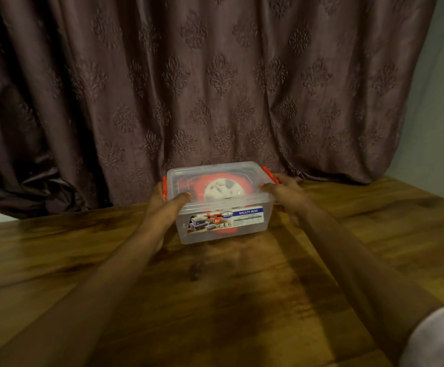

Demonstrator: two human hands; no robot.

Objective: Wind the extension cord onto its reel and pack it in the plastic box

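A clear plastic box (222, 223) with a see-through lid and orange-red side latches (267, 174) stands on the brown wood-grain surface (215, 300), close in front of a dark mauve curtain (215, 75) embossed with a damask pattern. Through the lid shows the round orange-red cord reel (222, 189) with its white centre disc, lying flat inside the box. A printed label reading MULTI-BOX runs across the near wall. The left hand (166, 205) grips the left end of the box, its thumb curled over the lid edge beside the latch there. The right hand (281, 189) grips the right end, fingers (279, 180) wrapped around the side at the right latch. A white sleeve (438, 340) shows at the lower right corner.
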